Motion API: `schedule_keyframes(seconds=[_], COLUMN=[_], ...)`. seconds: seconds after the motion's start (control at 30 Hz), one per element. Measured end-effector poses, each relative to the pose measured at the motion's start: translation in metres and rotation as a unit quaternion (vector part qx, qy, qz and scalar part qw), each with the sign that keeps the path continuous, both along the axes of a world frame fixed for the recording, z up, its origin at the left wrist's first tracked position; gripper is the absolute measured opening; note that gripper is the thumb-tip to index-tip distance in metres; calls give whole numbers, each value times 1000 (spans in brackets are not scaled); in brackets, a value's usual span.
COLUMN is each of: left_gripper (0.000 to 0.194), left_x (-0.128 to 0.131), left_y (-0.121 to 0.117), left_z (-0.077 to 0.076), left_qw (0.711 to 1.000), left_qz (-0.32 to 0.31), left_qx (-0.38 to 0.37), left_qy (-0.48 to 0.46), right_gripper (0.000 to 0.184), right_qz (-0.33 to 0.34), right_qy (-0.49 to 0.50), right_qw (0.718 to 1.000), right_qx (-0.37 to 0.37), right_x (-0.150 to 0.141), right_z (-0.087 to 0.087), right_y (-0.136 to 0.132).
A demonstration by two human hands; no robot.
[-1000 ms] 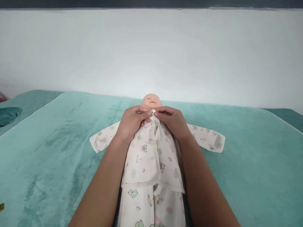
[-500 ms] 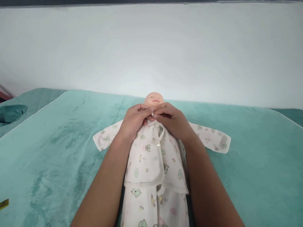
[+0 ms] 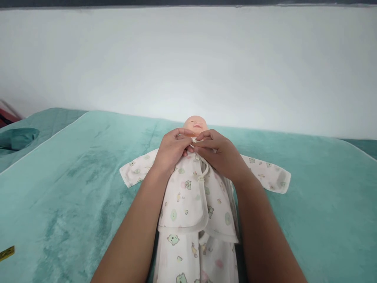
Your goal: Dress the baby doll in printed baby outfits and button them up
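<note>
A baby doll (image 3: 196, 122) lies on its back with its head at the far end. It wears a white baby jacket (image 3: 184, 206) printed with bears, over matching trousers (image 3: 176, 261). At the jacket's neckline, just below the chin, my left hand (image 3: 173, 147) pinches the collar edge. My right hand (image 3: 219, 151) meets it there, thumb and fingertips closed on the same collar. The fingers partly hide the fastening between them. Lower on the front, a white tie loop (image 3: 205, 167) hangs by a small round fastener (image 3: 201, 179). Both sleeves spread out sideways.
A teal plush blanket (image 3: 79, 196) covers the surface under the doll. Behind it stands a white wall (image 3: 188, 63). A darker teal bundle of fabric (image 3: 19, 137) lies at the far left, and a small yellow label (image 3: 7, 253) sits near the left edge.
The view has shifted slightly, so the doll and both hands appear a little further right. My right fingers have spread slightly at the collar, and both hands stay there.
</note>
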State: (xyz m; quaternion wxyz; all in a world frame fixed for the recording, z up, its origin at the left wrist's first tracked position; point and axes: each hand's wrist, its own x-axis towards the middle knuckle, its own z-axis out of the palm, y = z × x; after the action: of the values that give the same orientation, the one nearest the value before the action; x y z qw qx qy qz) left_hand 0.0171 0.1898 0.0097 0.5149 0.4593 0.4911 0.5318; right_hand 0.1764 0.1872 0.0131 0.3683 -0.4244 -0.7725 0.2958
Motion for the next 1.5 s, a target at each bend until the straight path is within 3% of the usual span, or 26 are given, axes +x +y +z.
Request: schedule_keyframes(seconds=[0.2,0.4,0.5,0.63,0.73,0.83,1.07,1.3,1.5], left_gripper=[28,23,21,11,15,22,38,37,35], left_x=[-5,-3,2,7,8,8,6,6,4], left_y=[0,0,-3,-20,-33,-38,-34,-35,-34], left_z=[-4,-3,-5,-13,-19,-22,-26,-21,-24], left_qw=[1000,999,996,968,954,941,887,893,904], left_qz=[-25,-24,27,94,75,52,57,31,18], left_qx=[6,26,46,100,152,178,203,146,145], left_qy=[-14,-3,76,208,248,284,411,424,401], right_gripper=[13,10,12,15,20,24,26,26,31], right_qz=[14,1,-30,-147,-189,-168,-126,-152,-165], right_qy=[134,212,237,277,217,126,92,84,75], right_qw=[986,971,964,943,955,977,988,985,983], right_qx=[-98,-112,-113,-111,-77,-46,-19,-7,-29], right_x=[3,0,-1,-4,-7,-7,-4,-9,-10], right_z=[-10,-17,-22,-25,-25,-26,-28,-22,-20], right_y=[3,6,9,6,-7,-22,-28,-22,-24])
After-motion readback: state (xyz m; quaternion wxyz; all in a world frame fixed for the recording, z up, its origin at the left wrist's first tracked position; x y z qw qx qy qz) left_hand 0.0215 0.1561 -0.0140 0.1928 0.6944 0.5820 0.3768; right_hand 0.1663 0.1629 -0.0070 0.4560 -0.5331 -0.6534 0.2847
